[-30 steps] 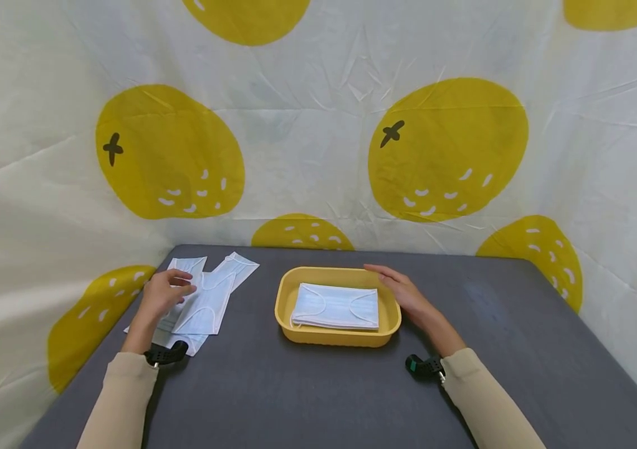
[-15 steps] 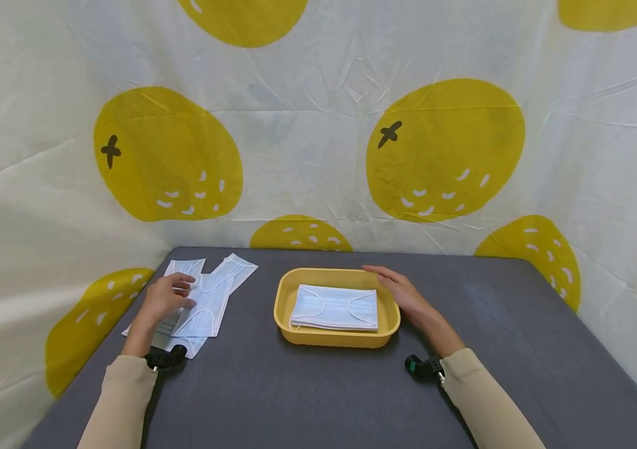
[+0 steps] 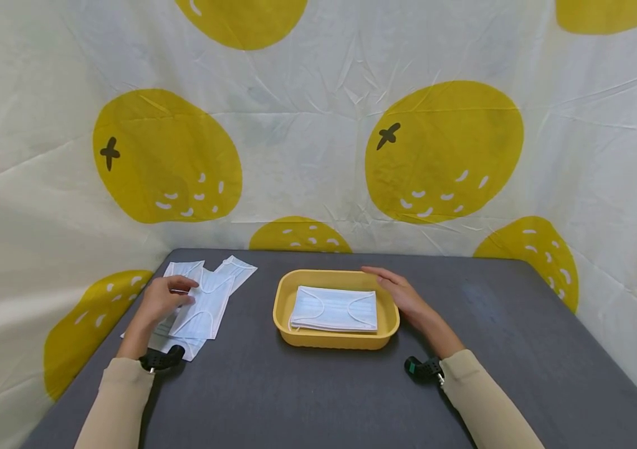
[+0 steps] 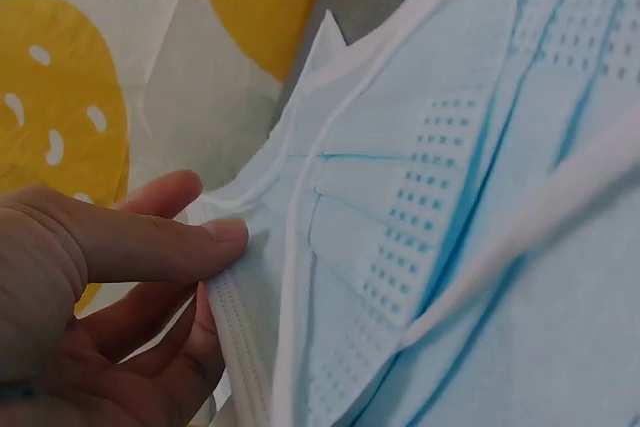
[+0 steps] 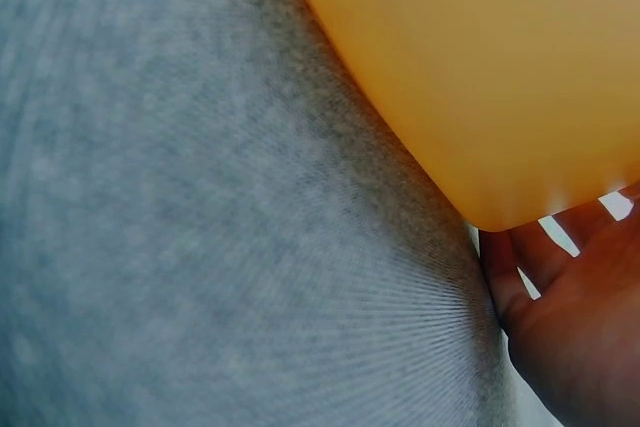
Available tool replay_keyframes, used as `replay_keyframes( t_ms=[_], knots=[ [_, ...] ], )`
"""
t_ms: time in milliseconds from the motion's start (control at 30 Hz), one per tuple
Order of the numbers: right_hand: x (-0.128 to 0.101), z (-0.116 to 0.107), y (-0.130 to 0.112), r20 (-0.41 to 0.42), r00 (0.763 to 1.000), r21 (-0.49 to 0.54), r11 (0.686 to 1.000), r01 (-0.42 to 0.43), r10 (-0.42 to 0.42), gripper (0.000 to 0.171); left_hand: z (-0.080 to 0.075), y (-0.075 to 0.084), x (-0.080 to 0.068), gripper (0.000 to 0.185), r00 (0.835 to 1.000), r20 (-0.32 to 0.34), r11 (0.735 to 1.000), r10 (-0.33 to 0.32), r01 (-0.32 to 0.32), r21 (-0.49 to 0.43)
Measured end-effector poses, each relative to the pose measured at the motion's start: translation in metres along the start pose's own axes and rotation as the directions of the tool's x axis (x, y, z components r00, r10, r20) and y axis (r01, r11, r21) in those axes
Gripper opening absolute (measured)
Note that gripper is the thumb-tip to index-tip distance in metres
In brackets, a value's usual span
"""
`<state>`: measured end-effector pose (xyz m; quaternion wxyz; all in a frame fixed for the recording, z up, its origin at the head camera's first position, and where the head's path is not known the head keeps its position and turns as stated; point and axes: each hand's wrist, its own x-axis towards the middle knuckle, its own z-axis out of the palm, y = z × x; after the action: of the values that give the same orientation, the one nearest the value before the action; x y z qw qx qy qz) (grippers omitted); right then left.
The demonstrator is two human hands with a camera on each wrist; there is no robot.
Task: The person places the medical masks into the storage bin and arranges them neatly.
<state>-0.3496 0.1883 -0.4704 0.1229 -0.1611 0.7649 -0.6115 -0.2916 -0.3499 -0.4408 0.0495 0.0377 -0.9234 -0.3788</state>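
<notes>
The left hand point(image 3: 160, 300) pinches the edge of a face mask point(image 4: 420, 247) atop the loose pile beneath it; light, limp fabric, best taken by its hemmed border. The right hand point(image 3: 402, 293), fingers straight, rests against the yellow tray point(image 3: 282, 299), which holds stacked masks point(image 3: 334, 308).

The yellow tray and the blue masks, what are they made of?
The yellow tray looks like smooth, matte plastic: one even colour, rounded moulded rim and corners. The blue masks the left hand pinches look like thin non-woven fabric: soft pleats, dotted embossing, white bound edges and ear loops.
</notes>
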Motion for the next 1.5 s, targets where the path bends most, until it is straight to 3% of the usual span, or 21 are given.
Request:
replay_keyframes(
  t_ms=[333, 733, 1167, 1500],
  knots=[
    [-0.0011, 0.0004, -0.0010, -0.005, 1.000, 0.008, 1.000, 0.001, -0.001, 0.044, 0.0004, 0.0023, -0.0005, 0.033, 0.991, 0.068, 0.990, -0.112, 0.117, -0.082],
    [-0.0002, 0.0012, -0.0011, -0.001, 1.000, 0.031, 0.999, 0.013, -0.013, 0.044, 0.0030, -0.0002, 0.0025, 0.048, 0.988, 0.113, 0.991, -0.103, 0.112, -0.076],
    [-0.0008, 0.0006, -0.0005, -0.003, 1.000, 0.029, 0.999, 0.014, -0.014, 0.043, 0.0062, -0.0007, 0.0037, 0.040, 0.992, 0.094, 0.994, -0.089, 0.095, -0.060],
    [-0.0008, 0.0010, 0.0010, -0.001, 1.000, 0.034, 0.999, 0.024, -0.024, 0.044, 0.0043, -0.0019, 0.0033, 0.052, 0.986, 0.133, 0.986, -0.097, 0.113, -0.125]
  ],
)
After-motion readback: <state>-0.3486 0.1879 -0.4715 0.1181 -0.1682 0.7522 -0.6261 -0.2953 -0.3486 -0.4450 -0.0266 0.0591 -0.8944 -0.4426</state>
